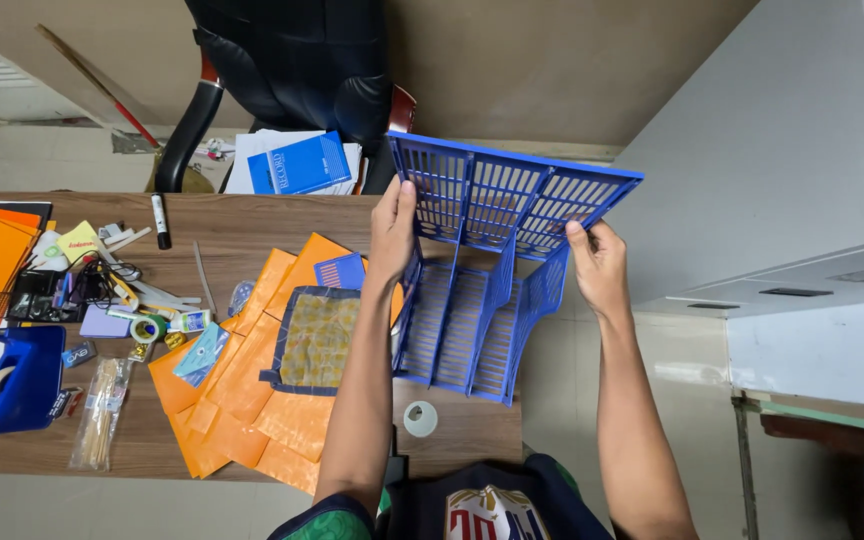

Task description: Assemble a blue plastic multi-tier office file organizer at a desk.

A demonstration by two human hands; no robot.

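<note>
Wooden desk [252,225] carries orange folders [252,400], a woven mat [317,340], a tape roll [419,418] and stationery clutter [102,290]. Both hands hold a blue slotted file rack [497,260] over the desk's right end, near a black chair [292,70]. Left hand [392,232] fingers pinch its left edge; right hand [600,265] fingers seem to grip its right edge, thumb on top.

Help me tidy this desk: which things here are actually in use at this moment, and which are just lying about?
In use: blue slotted file rack, gripped by left hand and right hand.

Lying about: orange folders, woven pouch, black marker, tape roll, blue tape dispenser, blue booklet on the office chair.
</note>
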